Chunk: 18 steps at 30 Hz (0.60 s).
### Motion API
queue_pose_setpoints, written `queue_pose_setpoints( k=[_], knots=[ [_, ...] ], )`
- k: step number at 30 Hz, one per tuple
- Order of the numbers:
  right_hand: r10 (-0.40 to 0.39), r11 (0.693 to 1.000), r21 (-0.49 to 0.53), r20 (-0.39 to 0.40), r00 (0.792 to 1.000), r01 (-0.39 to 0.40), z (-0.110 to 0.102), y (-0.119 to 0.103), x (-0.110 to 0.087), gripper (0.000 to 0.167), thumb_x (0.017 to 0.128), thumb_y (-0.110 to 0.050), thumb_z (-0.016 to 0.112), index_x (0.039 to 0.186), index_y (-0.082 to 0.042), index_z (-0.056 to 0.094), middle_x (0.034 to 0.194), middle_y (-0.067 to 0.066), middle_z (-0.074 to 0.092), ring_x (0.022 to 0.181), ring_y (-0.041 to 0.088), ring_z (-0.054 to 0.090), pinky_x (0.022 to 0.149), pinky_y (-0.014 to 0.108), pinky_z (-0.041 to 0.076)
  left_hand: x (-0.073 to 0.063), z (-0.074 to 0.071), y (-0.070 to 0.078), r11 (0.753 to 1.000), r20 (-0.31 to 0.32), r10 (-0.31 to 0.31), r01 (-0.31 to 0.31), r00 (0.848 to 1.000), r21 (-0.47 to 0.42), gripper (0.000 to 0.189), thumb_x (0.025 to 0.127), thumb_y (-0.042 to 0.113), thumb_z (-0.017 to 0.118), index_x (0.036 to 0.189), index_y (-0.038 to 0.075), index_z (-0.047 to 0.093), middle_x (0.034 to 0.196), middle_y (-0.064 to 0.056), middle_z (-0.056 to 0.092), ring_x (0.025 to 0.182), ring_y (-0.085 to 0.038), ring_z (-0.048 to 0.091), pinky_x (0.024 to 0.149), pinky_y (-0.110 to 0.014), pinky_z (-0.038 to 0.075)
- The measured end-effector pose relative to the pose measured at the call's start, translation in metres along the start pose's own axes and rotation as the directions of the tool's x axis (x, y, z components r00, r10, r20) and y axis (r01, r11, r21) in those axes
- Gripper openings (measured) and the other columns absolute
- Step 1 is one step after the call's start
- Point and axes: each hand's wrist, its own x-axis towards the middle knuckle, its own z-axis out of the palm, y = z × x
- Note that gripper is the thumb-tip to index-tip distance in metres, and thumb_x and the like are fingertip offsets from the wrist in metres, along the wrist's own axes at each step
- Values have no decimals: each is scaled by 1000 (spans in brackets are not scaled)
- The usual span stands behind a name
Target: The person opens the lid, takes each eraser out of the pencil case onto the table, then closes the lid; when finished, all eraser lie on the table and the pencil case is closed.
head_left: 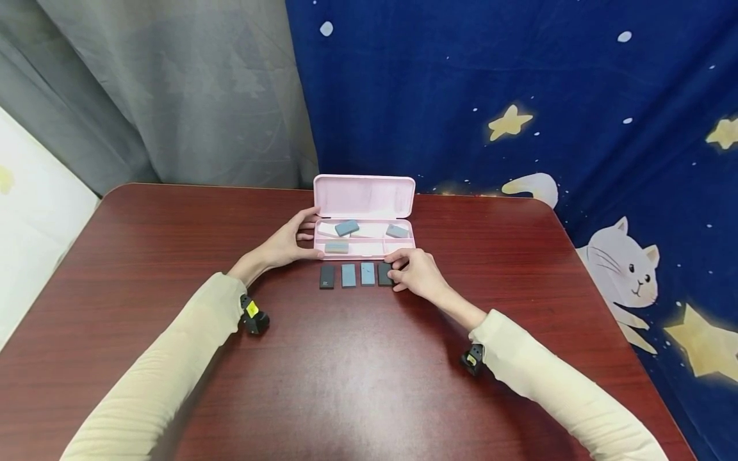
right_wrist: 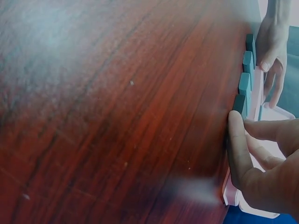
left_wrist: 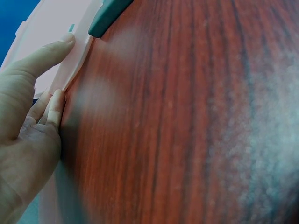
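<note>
Four flat rectangular blocks line up just off the 6 o'clock edge of a shallow pink plastic case [head_left: 366, 248] as I look through the head camera. Reading that row from 9 towards 3 o'clock, I count a charcoal-black block [head_left: 326, 277], a grey-blue block [head_left: 348, 275], a second grey-blue block [head_left: 367, 274] and a black end block [head_left: 384, 274]. Slim strips of wood separate them, the tightest at the 3 o'clock end.

On my feed the right hand [head_left: 418, 274], at the case's 5 o'clock corner, pinches the black end block between thumb and finger, close against the case's front edge. The left hand [head_left: 282, 243] is at 9 o'clock with fingers loosely extended, thumb touching the front corner and fingertips at the side wall.

Inside the case I see a tilted blue block [head_left: 347, 228] towards 11 o'clock, a grey block [head_left: 397, 231] towards 2 and a muted blue-grey block [head_left: 337, 247] towards 8. The raised pink lid [head_left: 364, 197] stands at 12, near the far edge of the glossy red-brown wooden table [head_left: 340, 358]; a navy star-print curtain [head_left: 461, 77] hangs beyond. My widest room for moving runs towards 6 o'clock, between two cream sleeves [head_left: 173, 358].
</note>
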Motion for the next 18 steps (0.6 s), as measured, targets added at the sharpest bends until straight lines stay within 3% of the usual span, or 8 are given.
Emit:
queue_pose_setpoints(
  k=[3,10,18],
  knots=[
    [8,1000,12,4,1000,-8,-3,1,0,22,85,9,65,107,4,68,82,14,62,64,19,68,56,32,59,0,0,-1,1000,-2,14,-14,1000,3,98,73,1,83,150,-1,22,138,-24,36,124,-31,40,100,-32,42],
    [-8,1000,-12,-10,1000,8,-11,0,1,20,85,8,65,105,5,69,77,13,64,63,23,69,57,34,59,1,0,2,999,8,-31,31,999,-10,98,74,-4,81,151,1,20,142,-23,34,129,-35,37,106,-47,36],
    [-24,999,-34,-21,999,24,-20,-5,9,17,87,5,64,103,5,69,81,20,68,65,26,69,59,36,59,2,0,0,999,4,-32,32,999,-36,100,73,-8,80,151,-1,17,144,-26,32,130,-38,35,106,-51,34]
  ],
)
